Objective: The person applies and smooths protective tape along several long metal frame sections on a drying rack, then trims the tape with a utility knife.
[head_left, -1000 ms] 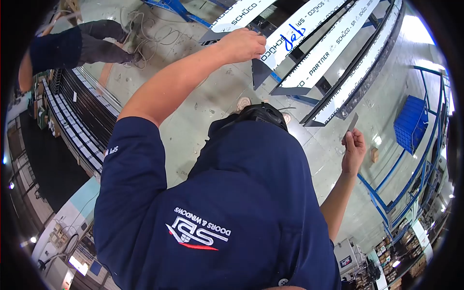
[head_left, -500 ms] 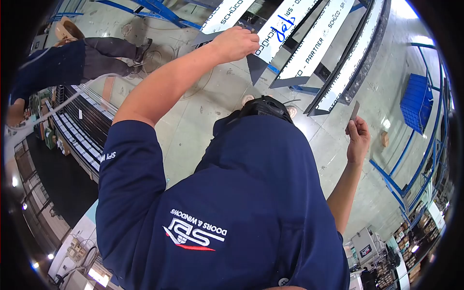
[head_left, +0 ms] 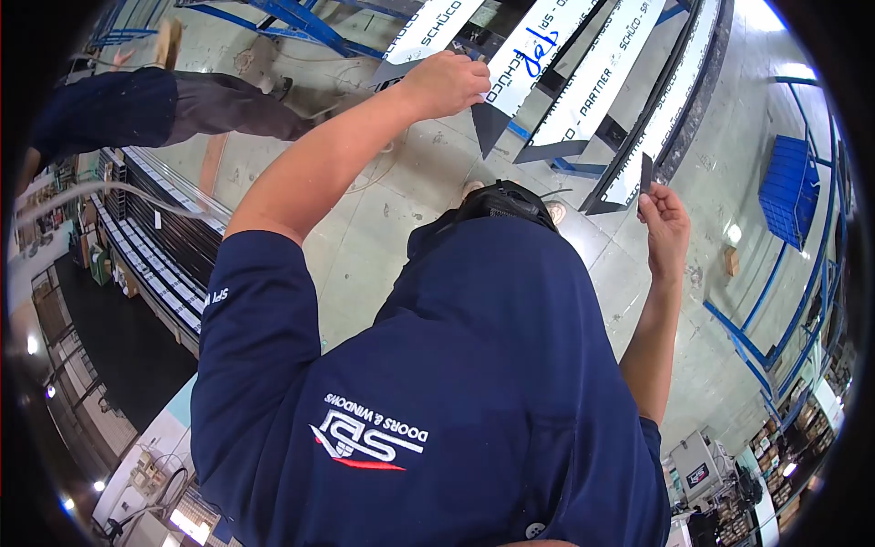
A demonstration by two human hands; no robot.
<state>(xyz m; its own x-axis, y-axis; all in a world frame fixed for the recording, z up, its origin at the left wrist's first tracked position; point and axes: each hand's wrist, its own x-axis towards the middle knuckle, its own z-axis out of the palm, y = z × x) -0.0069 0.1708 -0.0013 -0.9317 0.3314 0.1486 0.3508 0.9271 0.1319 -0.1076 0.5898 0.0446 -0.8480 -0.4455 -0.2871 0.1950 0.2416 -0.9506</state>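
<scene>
Co-worker (head_left: 137, 109) cut off by the frame edge.

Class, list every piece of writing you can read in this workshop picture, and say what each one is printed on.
"SCHÜCO": film on the leftmost profile.
"SCHÜCO - PARTNER": film on a profile further right.
Blue handwritten scrawl: on the profile between them, not legible.
"SBI DOORS & WINDOWS": navy shirt, upside down.
Small sleeve print: too small.
Labels on the dark profiles stacked at left: too blurred.

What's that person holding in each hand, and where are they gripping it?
Right hand pinches a small dark flat piece by its lower end. Left hand grips the profile end.
</scene>
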